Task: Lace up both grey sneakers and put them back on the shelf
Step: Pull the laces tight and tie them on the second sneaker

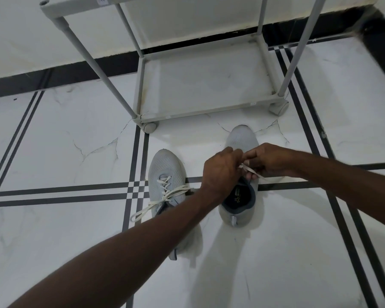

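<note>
Two grey sneakers stand on the tiled floor, toes pointing at the shelf. The left sneaker (165, 172) has its white lace threaded through the eyelets, with loose ends trailing to the left. Over the right sneaker (242, 138) both hands meet at the tongue. My left hand (220, 172) and my right hand (269, 161) each pinch the white lace (255, 173) of that shoe, one end running off to the right. The hands hide its eyelets; its dark opening shows below them.
A grey shelf on castors stands just beyond the shoes, its bottom tray (200, 78) bare. Its legs and wheels (150, 126) are near the left sneaker's toe. A wall with black skirting runs behind. White marble floor with black stripes lies all around.
</note>
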The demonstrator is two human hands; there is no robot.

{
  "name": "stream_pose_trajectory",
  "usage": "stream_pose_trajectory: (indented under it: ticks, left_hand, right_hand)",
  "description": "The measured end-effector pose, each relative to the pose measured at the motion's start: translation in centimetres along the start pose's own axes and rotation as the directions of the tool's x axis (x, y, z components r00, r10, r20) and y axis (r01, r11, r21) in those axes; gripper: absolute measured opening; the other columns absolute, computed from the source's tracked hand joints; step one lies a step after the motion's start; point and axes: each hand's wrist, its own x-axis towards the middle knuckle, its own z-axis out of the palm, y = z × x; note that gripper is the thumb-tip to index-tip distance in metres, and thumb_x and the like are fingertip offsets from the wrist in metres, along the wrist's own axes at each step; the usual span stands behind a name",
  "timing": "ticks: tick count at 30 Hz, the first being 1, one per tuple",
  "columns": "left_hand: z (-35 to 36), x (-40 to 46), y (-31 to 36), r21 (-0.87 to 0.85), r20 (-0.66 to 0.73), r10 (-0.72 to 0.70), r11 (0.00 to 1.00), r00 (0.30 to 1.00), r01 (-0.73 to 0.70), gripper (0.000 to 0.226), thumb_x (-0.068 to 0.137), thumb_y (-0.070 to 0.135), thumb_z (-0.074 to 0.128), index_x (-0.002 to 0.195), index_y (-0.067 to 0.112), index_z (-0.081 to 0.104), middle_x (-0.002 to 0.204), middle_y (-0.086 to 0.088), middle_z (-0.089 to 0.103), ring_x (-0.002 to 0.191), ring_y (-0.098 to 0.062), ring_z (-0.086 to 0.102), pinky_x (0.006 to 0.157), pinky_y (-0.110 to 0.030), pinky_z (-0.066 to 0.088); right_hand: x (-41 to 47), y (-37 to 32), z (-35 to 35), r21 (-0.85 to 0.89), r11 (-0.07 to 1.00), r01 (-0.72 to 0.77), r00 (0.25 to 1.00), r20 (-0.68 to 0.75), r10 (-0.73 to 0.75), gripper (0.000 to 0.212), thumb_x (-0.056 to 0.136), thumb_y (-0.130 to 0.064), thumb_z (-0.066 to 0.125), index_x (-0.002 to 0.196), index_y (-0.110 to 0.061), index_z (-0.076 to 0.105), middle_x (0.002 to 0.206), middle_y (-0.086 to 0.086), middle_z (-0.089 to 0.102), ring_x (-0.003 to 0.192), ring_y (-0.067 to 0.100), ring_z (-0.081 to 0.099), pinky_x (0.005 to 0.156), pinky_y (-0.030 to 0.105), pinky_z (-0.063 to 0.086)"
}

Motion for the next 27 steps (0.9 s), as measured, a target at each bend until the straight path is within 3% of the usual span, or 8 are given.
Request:
stream_pose_trajectory:
  ticks: [3,6,9,11,17,21,24,27]
  left_hand:
    - [-0.1,0.4,-0.2,-0.112,0.017,-0.153,0.982,0.988,0.154,0.012,0.076,0.020,0.066,0.072,0.017,0.055,0.074,-0.002,0.061,0.065,-0.020,0.053,0.056,-0.029,0.036]
    - [-0.6,0.6,-0.7,-0.311,0.086,-0.269,0.908,0.959,0.283,0.013,0.072,0.020,0.071,0.067,0.015,0.060,0.066,0.001,0.066,0.063,-0.019,0.060,0.057,-0.030,0.046]
    - [-1.3,0.2,-1.7,-0.481,0.196,-0.370,0.771,0.908,0.418,0.012,0.076,0.015,0.076,0.073,0.010,0.065,0.075,-0.005,0.072,0.067,-0.020,0.071,0.059,-0.033,0.060]
    - [-1.9,-0.2,-2.4,-0.542,0.265,-0.384,0.699,0.884,0.466,0.013,0.080,0.012,0.076,0.079,0.004,0.066,0.080,-0.012,0.072,0.063,-0.017,0.072,0.054,-0.026,0.059]
    - [-3.6,-1.0,-6.0,-0.402,0.501,-0.321,0.736,0.803,0.545,0.003,0.088,0.009,0.068,0.085,0.009,0.067,0.074,-0.008,0.071,0.064,-0.021,0.068,0.066,-0.033,0.061]
    - [-4.2,0.0,-5.4,-0.220,0.529,-0.238,0.888,0.814,0.403,0.009,0.091,0.018,0.056,0.084,0.015,0.061,0.082,-0.013,0.073,0.068,-0.027,0.072,0.066,-0.034,0.057]
    - [-3.9,0.4,-4.3,-0.081,0.539,-0.190,0.958,0.820,0.274,0.010,0.089,0.018,0.051,0.090,0.013,0.059,0.093,-0.015,0.073,0.083,-0.034,0.071,0.074,-0.038,0.058]
    - [-3.3,0.7,-3.3,-0.067,0.530,-0.169,0.969,0.831,0.239,0.022,0.087,0.011,0.053,0.105,0.006,0.065,0.101,-0.014,0.074,0.091,-0.033,0.069,0.082,-0.043,0.057]
  right_hand:
    - [-0.6,-0.2,0.2,-0.037,0.999,0.001,1.000,-0.008,-0.001,0.027,0.092,0.011,0.048,0.109,0.006,0.068,0.080,0.023,0.069,0.064,0.023,0.066,0.059,0.024,0.056]
    - [-1.5,-0.3,1.0,-0.247,0.963,0.109,0.957,-0.237,-0.169,0.020,0.084,0.005,0.063,0.097,-0.004,0.076,0.076,0.010,0.074,0.061,0.013,0.068,0.050,0.011,0.049]
    - [-1.8,-0.5,1.7,-0.608,0.775,0.170,0.843,-0.318,-0.434,0.010,0.070,-0.015,0.084,0.079,-0.019,0.079,0.064,-0.017,0.066,0.056,-0.008,0.062,0.049,0.007,0.042]
    - [-1.8,-0.3,1.8,-0.700,0.695,0.166,0.803,-0.313,-0.507,0.012,0.065,-0.023,0.088,0.070,-0.022,0.078,0.057,-0.017,0.065,0.054,-0.009,0.061,0.054,0.014,0.045]
    - [-1.6,0.8,-1.5,-0.712,0.699,0.071,0.766,-0.410,-0.495,0.016,0.076,-0.018,0.081,0.064,-0.013,0.071,0.054,-0.010,0.067,0.048,-0.004,0.063,0.059,0.021,0.051]
    - [-1.1,1.7,-1.3,-0.832,0.555,0.021,0.804,-0.316,-0.504,0.015,0.085,-0.021,0.072,0.072,-0.016,0.067,0.068,-0.007,0.058,0.059,0.009,0.056,0.052,0.021,0.034]
    - [-1.0,1.1,-1.2,-0.946,0.320,0.046,0.821,-0.147,-0.552,0.011,0.090,-0.017,0.064,0.081,-0.011,0.066,0.082,0.003,0.057,0.075,0.024,0.060,0.062,0.028,0.034]
    - [-1.4,1.3,-1.4,-0.948,0.305,0.091,0.844,-0.090,-0.529,0.012,0.087,-0.012,0.065,0.098,-0.018,0.064,0.075,0.001,0.062,0.070,0.021,0.060,0.062,0.028,0.040]
